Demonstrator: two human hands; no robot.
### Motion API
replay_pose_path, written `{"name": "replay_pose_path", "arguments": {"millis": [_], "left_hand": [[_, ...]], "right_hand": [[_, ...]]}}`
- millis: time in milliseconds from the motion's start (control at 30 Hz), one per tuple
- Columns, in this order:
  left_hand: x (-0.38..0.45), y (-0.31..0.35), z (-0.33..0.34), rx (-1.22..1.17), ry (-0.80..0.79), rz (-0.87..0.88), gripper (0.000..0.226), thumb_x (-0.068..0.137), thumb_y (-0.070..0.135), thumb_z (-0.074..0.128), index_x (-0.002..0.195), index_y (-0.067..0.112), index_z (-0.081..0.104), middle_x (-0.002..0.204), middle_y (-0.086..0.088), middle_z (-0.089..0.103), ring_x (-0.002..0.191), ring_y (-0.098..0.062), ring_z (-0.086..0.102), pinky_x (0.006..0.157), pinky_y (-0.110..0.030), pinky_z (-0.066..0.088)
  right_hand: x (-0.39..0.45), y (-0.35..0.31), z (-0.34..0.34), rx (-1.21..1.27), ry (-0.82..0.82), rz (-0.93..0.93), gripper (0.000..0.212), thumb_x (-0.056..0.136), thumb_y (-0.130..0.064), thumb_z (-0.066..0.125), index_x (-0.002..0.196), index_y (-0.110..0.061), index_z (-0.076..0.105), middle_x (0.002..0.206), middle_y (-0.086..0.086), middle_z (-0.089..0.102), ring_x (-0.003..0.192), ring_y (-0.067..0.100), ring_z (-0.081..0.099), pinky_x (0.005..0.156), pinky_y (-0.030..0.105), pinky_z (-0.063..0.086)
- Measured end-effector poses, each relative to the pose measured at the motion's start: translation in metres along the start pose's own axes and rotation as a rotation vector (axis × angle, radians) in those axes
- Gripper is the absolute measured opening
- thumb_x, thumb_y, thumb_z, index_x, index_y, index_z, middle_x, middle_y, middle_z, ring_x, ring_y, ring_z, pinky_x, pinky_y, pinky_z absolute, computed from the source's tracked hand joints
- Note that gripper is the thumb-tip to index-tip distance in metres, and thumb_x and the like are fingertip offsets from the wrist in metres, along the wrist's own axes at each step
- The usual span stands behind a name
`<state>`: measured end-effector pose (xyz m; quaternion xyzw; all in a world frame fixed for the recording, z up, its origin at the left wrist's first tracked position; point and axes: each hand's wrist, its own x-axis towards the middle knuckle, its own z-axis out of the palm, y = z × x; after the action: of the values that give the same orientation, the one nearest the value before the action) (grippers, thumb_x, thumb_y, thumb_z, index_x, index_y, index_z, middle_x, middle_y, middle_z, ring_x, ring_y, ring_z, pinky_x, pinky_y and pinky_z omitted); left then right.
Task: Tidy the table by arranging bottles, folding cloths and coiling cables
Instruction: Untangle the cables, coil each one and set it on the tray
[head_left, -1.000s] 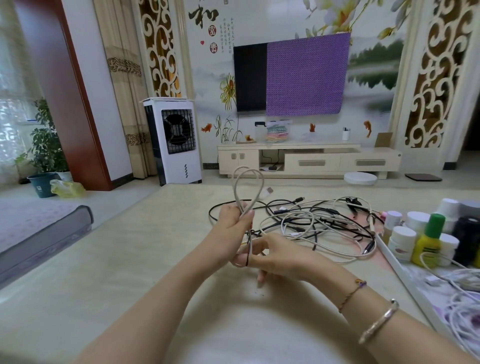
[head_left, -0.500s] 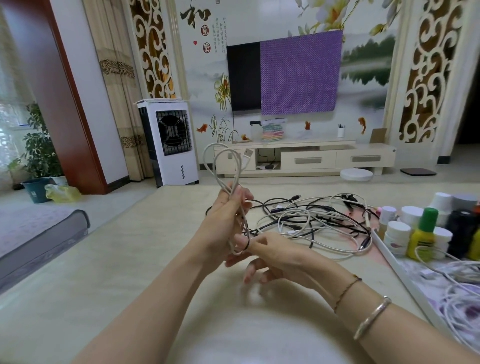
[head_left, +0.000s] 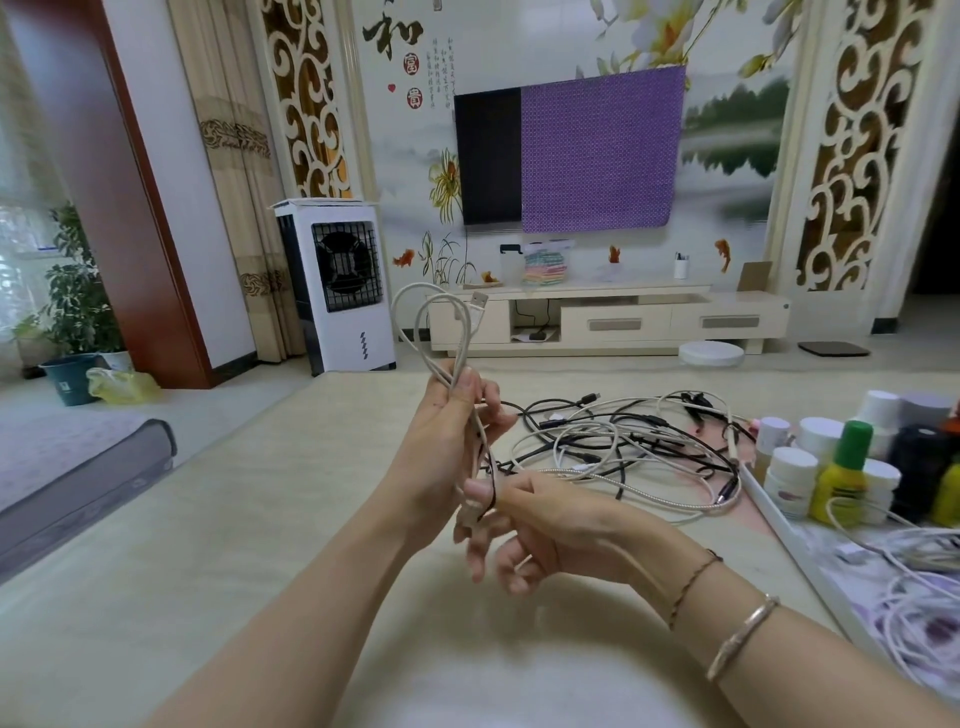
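A beige braided cable (head_left: 415, 332) is gathered into upright loops, its USB plug sticking up at the top. My left hand (head_left: 441, 447) grips the loops around their middle, above the table. My right hand (head_left: 524, 519) sits just below and to the right, pinching the loops' lower end together with a thin black band. Behind both hands a tangle of black, white and silver cables (head_left: 623, 447) lies loose on the table (head_left: 260, 519). Several bottles and jars (head_left: 841, 467) stand at the right.
A white tray (head_left: 779, 525) along the right edge holds the bottles and more white cables (head_left: 914, 613). A grey cushion (head_left: 62, 467) lies left of the table. Beyond the table are an air cooler (head_left: 337, 291) and a TV cabinet (head_left: 613, 322).
The cable went from one loop to a double loop with the plug end up. My left hand lifted the bundle higher while my right hand stayed at its lower end.
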<state>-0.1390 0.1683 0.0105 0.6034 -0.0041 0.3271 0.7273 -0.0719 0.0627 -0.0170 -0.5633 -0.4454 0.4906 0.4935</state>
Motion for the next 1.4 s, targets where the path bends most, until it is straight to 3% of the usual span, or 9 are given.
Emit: {"name": "replay_pose_path", "arguments": {"millis": [100,233,433,567,667,933,1100,1233,1400], "left_hand": [[0.002,-0.002,0.002,0.111,0.039,0.052,0.020,0.103,0.027,0.034,0.087,0.017,0.042,0.073,0.005,0.050,0.060,-0.008,0.045,0.069,-0.023,0.045],[0.002,-0.003,0.003,0.209,0.080,0.104,0.022,0.104,0.028,0.032,0.086,0.019,0.040,0.069,0.008,0.047,0.057,-0.008,0.040,0.060,-0.020,0.036],[0.000,-0.001,0.002,0.347,0.122,0.147,0.023,0.103,0.035,0.032,0.089,0.022,0.045,0.074,0.010,0.048,0.061,-0.004,0.039,0.059,-0.011,0.037],[0.000,-0.001,-0.003,0.343,0.147,0.159,0.027,0.103,0.037,0.032,0.084,0.029,0.049,0.086,0.007,0.052,0.069,-0.010,0.039,0.073,-0.025,0.035],[0.000,-0.003,-0.005,0.278,0.186,0.128,0.024,0.104,0.035,0.031,0.090,0.024,0.048,0.086,0.006,0.056,0.071,-0.011,0.041,0.075,-0.030,0.036],[-0.007,-0.008,-0.007,-0.115,0.288,-0.195,0.015,0.102,0.026,0.039,0.096,0.015,0.047,0.095,-0.007,0.060,0.087,-0.023,0.057,0.086,-0.043,0.046],[-0.022,-0.008,-0.012,0.250,0.244,-0.603,0.041,0.096,0.045,0.047,0.095,0.005,0.057,0.093,-0.014,0.067,0.068,-0.022,0.065,0.061,-0.030,0.055],[-0.024,-0.011,-0.010,0.608,0.183,-0.313,0.025,0.087,0.028,0.067,0.086,0.002,0.065,0.073,-0.004,0.066,0.053,-0.008,0.059,0.058,-0.023,0.054],[-0.020,-0.019,-0.003,0.455,0.264,-0.288,0.011,0.087,0.013,0.067,0.088,0.002,0.067,0.073,-0.005,0.063,0.064,-0.011,0.059,0.072,-0.028,0.056]], "right_hand": [[0.000,0.000,0.002,0.030,-0.019,0.003,0.051,0.076,-0.068,0.051,0.082,-0.019,0.067,0.071,0.010,0.066,0.041,0.015,0.050,0.043,0.018,0.043],[0.001,0.004,0.007,-0.007,-0.027,0.007,0.052,0.074,-0.069,0.053,0.079,-0.020,0.071,0.065,0.009,0.064,0.037,0.012,0.044,0.041,0.018,0.038],[0.005,0.006,0.009,0.169,0.102,-0.015,0.049,0.076,-0.062,0.057,0.073,-0.013,0.058,0.053,0.002,0.048,0.032,0.008,0.030,0.044,0.024,0.019],[0.004,0.004,0.005,0.240,0.198,-0.075,0.032,0.095,-0.031,0.050,0.067,-0.017,0.043,0.051,0.001,0.034,0.032,0.009,0.022,0.042,0.023,0.010],[0.006,0.006,0.001,0.224,0.266,-0.140,0.039,0.097,-0.026,0.047,0.059,-0.017,0.043,0.048,0.002,0.033,0.033,0.011,0.020,0.037,0.019,0.016],[0.001,0.008,-0.016,0.009,0.416,-0.241,0.028,0.099,-0.028,0.050,0.075,-0.016,0.040,0.046,-0.001,0.039,0.042,0.012,0.024,0.042,0.016,0.014],[0.003,0.014,-0.022,-0.231,0.580,-0.265,0.024,0.097,-0.026,0.053,0.080,-0.011,0.046,0.042,-0.002,0.038,0.035,0.012,0.026,0.037,0.015,0.018],[0.009,0.017,-0.022,-0.225,0.679,-0.236,0.026,0.097,-0.026,0.054,0.077,-0.008,0.050,0.046,0.002,0.041,0.035,0.011,0.031,0.037,0.015,0.023],[0.017,0.021,-0.013,-0.207,0.677,-0.253,0.026,0.097,-0.020,0.050,0.078,-0.003,0.051,0.044,-0.005,0.041,0.034,0.006,0.032,0.036,0.015,0.023]]}}
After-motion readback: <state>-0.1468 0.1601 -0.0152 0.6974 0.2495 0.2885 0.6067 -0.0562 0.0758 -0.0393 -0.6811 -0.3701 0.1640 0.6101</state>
